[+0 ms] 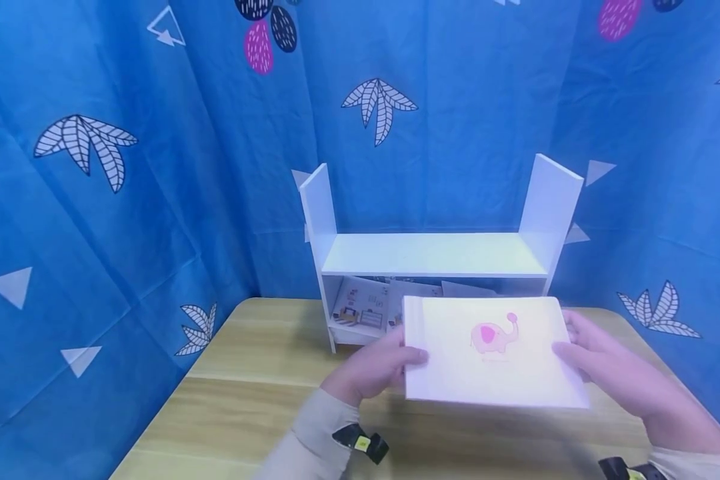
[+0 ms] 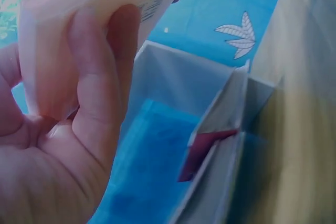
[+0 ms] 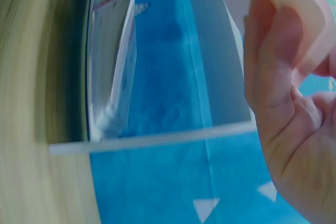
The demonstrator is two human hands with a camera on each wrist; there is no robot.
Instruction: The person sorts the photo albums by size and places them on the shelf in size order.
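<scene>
Both hands hold a thin white book (image 1: 456, 367) with a pink elephant on its cover, level above the table in front of a white shelf (image 1: 432, 255). My left hand (image 1: 369, 370) grips its left edge, thumb on top. At the right edge, my right hand (image 1: 612, 367) pinches it with the thumb on the cover. Seen from the left wrist, the fingers (image 2: 94, 61) press against the underside of the book, near a printed barcode. In the right wrist view, fingers (image 3: 278, 66) likewise support it from below. The book hides part of the shelf's lower level.
Printed picture books (image 1: 363, 300) lean in the lower level of the shelf. Two upright side panels (image 1: 552, 210) rise from its ends. The shelf stands on a wooden table (image 1: 246, 393). A patterned blue cloth (image 1: 456, 113) hangs behind and at the sides.
</scene>
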